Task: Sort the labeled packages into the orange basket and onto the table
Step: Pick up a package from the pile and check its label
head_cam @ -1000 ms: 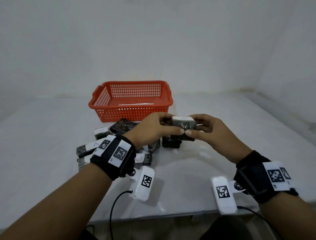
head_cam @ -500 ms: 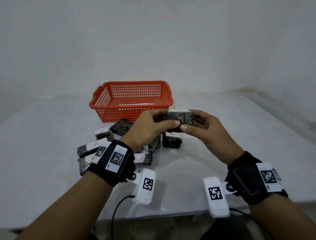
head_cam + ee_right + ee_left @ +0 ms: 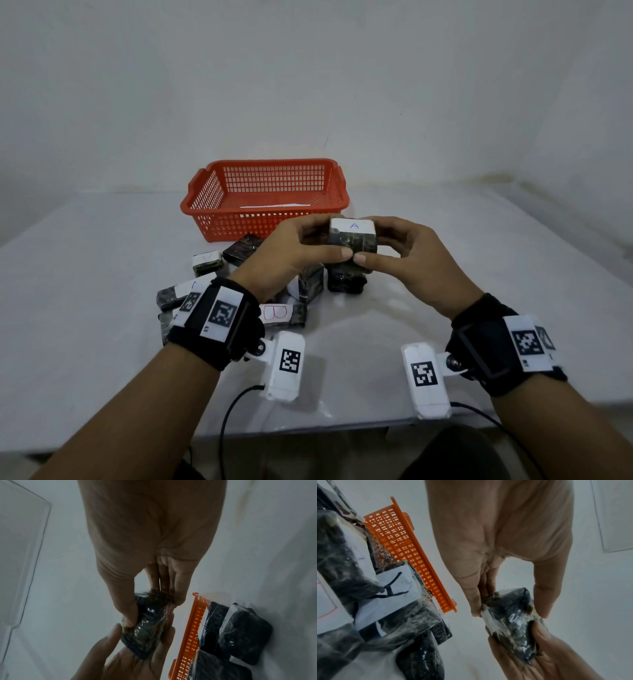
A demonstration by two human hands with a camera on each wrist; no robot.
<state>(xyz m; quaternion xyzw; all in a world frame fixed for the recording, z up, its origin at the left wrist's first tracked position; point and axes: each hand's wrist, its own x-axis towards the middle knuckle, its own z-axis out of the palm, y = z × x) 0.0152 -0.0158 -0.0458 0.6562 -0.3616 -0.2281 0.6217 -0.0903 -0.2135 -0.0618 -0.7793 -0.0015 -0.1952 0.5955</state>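
A dark wrapped package (image 3: 352, 240) with a white label marked A is held above the table in front of the orange basket (image 3: 219, 226). My left hand (image 3: 301, 248) pinches its left end between thumb and fingers, and my right hand (image 3: 397, 253) pinches its right end. The wrist views show the same package (image 3: 510, 620) (image 3: 147, 626) between both hands' fingertips. Several more dark packages lie on the table below and left, one marked B (image 3: 281, 313), another with a label (image 3: 207, 262). The basket (image 3: 406, 550) (image 3: 190, 639) holds only a flat white paper.
The white table (image 3: 85, 274) runs to a front edge near my forearms, with a white wall behind the basket. Camera cables hang from both wrists over the front edge. Bare table surface lies right of my right hand.
Both hands have lifted the package slightly and rolled it, so its white label marked A now faces up toward me. The packages on the table have not moved.
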